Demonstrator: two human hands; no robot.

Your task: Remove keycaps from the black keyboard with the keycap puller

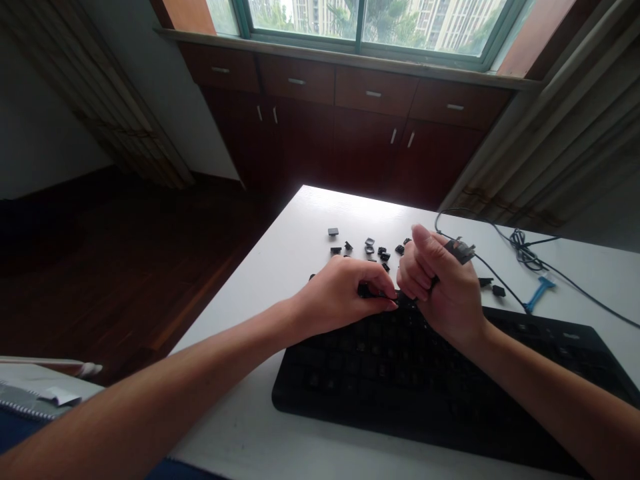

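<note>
A black keyboard (360, 393) lies on the white table under both my hands. Thumb and forefinger of my left hand (340, 293) are pinched together at the keyboard's far edge; a small black piece shows under the fingers, too hidden to name. Close to its right, my right hand (440, 287) is closed in a fist over the keyboard. From that fist sticks a dark grey piece with small prongs (459, 251), the rest of it covered by the palm. Loose black keycaps (333, 232) are scattered beyond my hands, with a few more keycaps (499, 291) on the right.
A blue plastic tool (541, 292) lies behind the keyboard at the right. A black cable (523, 250) runs across the table, partly bundled. The table's left edge (240, 271) borders a dark wooden floor. Cabinets (345, 133) stand under the window.
</note>
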